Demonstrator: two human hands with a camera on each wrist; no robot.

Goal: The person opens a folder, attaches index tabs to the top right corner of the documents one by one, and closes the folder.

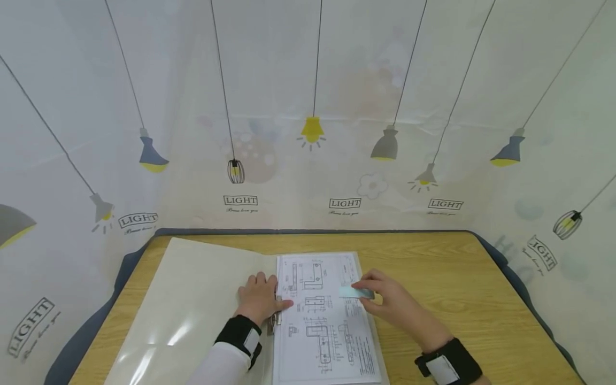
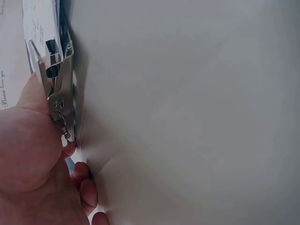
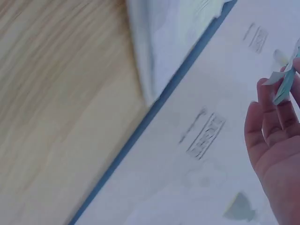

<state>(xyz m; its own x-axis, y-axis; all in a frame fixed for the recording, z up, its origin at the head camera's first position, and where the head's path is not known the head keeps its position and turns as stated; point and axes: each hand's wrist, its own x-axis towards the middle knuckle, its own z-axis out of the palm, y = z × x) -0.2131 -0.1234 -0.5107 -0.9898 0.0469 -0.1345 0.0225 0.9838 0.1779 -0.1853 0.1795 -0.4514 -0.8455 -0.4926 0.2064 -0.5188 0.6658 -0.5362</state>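
Note:
An off-white folder lies spread on the table, with a stack of sheets printed with technical drawings on its right side. My left hand rests at the folder's fold, its thumb reaching onto the left margin of the top sheet. Beside that hand is a metal clip, which grips the stack's edge. Over the upper right of the drawings, my right hand pinches a pale blue-green strip between thumb and fingers. The right wrist view shows a loose whitish flap on the strip.
The wood-grain table extends on both sides of the folder. Behind it hangs a pale cloth printed with lamps, with a dark blue border along the table's edges. Black bands are strapped around both wrists.

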